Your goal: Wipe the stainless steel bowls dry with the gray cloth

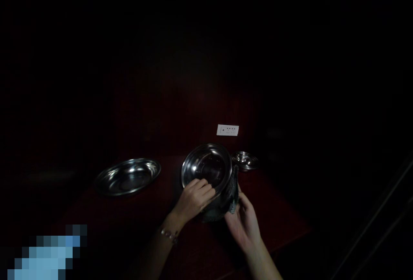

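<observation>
Hands; bowl held just beyond; seemingly against cloth

Dark red tabletop, dimly lit, bears a shallow metal dish at left and stacked small metal bowls at rear right

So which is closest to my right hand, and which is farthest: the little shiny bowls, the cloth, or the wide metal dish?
From your right hand:
1. Cloth: right up against it.
2. Little shiny bowls: behind the hand, on the table's right side.
3. Wide metal dish: way over on the left.
</observation>
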The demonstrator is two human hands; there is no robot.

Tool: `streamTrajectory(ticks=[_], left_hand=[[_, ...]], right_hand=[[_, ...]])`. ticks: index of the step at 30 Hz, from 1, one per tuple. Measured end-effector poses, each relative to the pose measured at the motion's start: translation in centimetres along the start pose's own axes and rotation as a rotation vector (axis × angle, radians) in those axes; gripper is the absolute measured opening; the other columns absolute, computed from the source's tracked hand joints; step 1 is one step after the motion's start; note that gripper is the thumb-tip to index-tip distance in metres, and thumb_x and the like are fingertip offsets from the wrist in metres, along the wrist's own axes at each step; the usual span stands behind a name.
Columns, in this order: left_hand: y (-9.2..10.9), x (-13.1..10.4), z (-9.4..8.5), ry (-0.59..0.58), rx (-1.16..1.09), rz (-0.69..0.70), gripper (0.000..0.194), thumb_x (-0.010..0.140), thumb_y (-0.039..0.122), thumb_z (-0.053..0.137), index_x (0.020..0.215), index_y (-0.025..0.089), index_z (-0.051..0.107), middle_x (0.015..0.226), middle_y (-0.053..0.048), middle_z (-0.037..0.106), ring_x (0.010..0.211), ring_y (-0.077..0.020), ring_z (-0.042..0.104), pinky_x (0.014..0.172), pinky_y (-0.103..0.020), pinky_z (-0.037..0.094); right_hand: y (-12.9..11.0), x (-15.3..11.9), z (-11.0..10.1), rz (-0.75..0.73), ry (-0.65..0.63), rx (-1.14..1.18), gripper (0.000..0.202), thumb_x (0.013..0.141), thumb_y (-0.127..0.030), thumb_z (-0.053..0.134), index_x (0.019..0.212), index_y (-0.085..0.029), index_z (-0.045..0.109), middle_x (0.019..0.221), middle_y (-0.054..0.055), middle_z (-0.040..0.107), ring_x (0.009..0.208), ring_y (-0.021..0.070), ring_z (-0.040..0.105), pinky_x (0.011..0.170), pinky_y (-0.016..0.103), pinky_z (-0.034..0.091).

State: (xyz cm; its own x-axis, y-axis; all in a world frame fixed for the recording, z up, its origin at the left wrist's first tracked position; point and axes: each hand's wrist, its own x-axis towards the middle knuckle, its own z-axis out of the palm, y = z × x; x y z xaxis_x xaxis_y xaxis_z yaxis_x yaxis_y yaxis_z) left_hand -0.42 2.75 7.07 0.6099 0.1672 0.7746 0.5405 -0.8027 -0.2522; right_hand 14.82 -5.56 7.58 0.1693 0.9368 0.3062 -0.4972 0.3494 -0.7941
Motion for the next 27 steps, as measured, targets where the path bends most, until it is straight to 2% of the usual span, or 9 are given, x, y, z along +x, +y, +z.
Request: streamTrajectory(ticks=[3, 5, 9, 12, 15, 18, 21, 24, 27], left_hand=[[0.8, -0.3, 1.0, -0.064, -0.040, -0.026, 0.026, 0.093, 0.010, 0.048, 0.076, 0.018, 0.067, 0.080, -0.005, 0.068, 0.077, -0.0174, 0.062, 0.071, -0.030, 0.048], [1.4, -0.4, 1.6, -0.087, -0.042, 0.048, 0.033, 0.090, 0.004, 0.043, 0.074, 0.018, 0.068, 0.082, -0.006, 0.070, 0.081, -0.0191, 0.065, 0.075, -0.031, 0.050], [2.6, -0.4, 1.4, -0.172, -0.023, 0.193, 0.035, 0.088, -0.001, 0.042, 0.076, 0.016, 0.070, 0.079, -0.006, 0.072, 0.082, -0.0200, 0.067, 0.075, -0.031, 0.051], [3.2, 0.0, 0.2, -0.226, 0.014, 0.229, 0.031, 0.087, -0.001, 0.046, 0.076, 0.016, 0.070, 0.080, -0.006, 0.073, 0.084, -0.0205, 0.067, 0.078, -0.031, 0.051], [3.7, 0.6, -1.0, -0.291, 0.001, 0.220, 0.027, 0.084, -0.002, 0.052, 0.074, 0.016, 0.070, 0.079, -0.006, 0.073, 0.085, -0.0213, 0.067, 0.084, -0.033, 0.050], [4.4, 0.8, -2.1, -0.289, -0.069, 0.077, 0.020, 0.082, 0.003, 0.058, 0.079, 0.019, 0.070, 0.085, -0.006, 0.074, 0.097, -0.0242, 0.065, 0.095, -0.038, 0.047], [5.4, -0.4, -3.2, -0.204, -0.106, -0.136, 0.027, 0.084, 0.012, 0.061, 0.105, 0.025, 0.071, 0.119, -0.008, 0.071, 0.118, -0.0283, 0.058, 0.104, -0.045, 0.041], [6.4, -2.4, -3.0, -0.073, -0.118, -0.384, 0.044, 0.087, 0.027, 0.063, 0.131, 0.033, 0.059, 0.152, -0.009, 0.047, 0.131, -0.0334, 0.048, 0.107, -0.054, 0.036], [6.9, -3.8, -1.0, 0.138, -0.249, -0.664, 0.071, 0.083, 0.042, 0.067, 0.146, 0.022, 0.040, 0.161, -0.019, 0.024, 0.139, -0.0371, 0.039, 0.108, -0.056, 0.036]], right_hand=[[0.6, -0.8, -0.4, 0.044, -0.011, 0.028, 0.058, 0.082, -0.037, 0.069, 0.137, -0.037, 0.053, 0.126, 0.000, 0.068, 0.120, 0.0218, 0.063, 0.109, 0.044, 0.047], [1.2, -1.0, -0.8, 0.073, 0.031, 0.012, 0.065, 0.079, -0.038, 0.074, 0.139, -0.034, 0.051, 0.125, 0.001, 0.068, 0.117, 0.0225, 0.064, 0.107, 0.044, 0.048], [2.6, -0.8, -2.2, 0.150, 0.139, 0.042, 0.039, 0.074, -0.039, 0.079, 0.107, -0.021, 0.069, 0.100, 0.005, 0.074, 0.096, 0.0230, 0.070, 0.098, 0.040, 0.053], [3.3, -0.5, -2.8, 0.208, 0.150, 0.031, 0.025, 0.073, -0.038, 0.077, 0.088, -0.019, 0.070, 0.086, 0.005, 0.073, 0.082, 0.0221, 0.069, 0.084, 0.038, 0.058], [3.5, 0.0, -2.9, 0.316, 0.185, -0.011, 0.019, 0.072, -0.035, 0.074, 0.080, -0.020, 0.067, 0.071, 0.003, 0.069, 0.067, 0.0208, 0.066, 0.066, 0.035, 0.059], [3.6, 0.9, -3.1, 0.374, 0.208, -0.023, 0.017, 0.068, -0.031, 0.073, 0.077, -0.021, 0.064, 0.066, 0.002, 0.066, 0.059, 0.0187, 0.062, 0.056, 0.031, 0.056], [3.6, 1.7, -3.6, 0.302, 0.265, 0.025, 0.020, 0.064, -0.029, 0.073, 0.081, -0.021, 0.065, 0.072, 0.003, 0.070, 0.063, 0.0194, 0.064, 0.060, 0.033, 0.058], [3.7, 2.3, -4.4, 0.194, 0.335, 0.050, 0.026, 0.065, -0.033, 0.070, 0.087, -0.020, 0.066, 0.081, 0.006, 0.073, 0.074, 0.0225, 0.067, 0.070, 0.037, 0.060], [4.3, 2.5, -4.9, 0.102, 0.293, 0.011, 0.033, 0.068, -0.040, 0.067, 0.094, -0.019, 0.067, 0.092, 0.009, 0.074, 0.088, 0.0258, 0.069, 0.080, 0.042, 0.059]])
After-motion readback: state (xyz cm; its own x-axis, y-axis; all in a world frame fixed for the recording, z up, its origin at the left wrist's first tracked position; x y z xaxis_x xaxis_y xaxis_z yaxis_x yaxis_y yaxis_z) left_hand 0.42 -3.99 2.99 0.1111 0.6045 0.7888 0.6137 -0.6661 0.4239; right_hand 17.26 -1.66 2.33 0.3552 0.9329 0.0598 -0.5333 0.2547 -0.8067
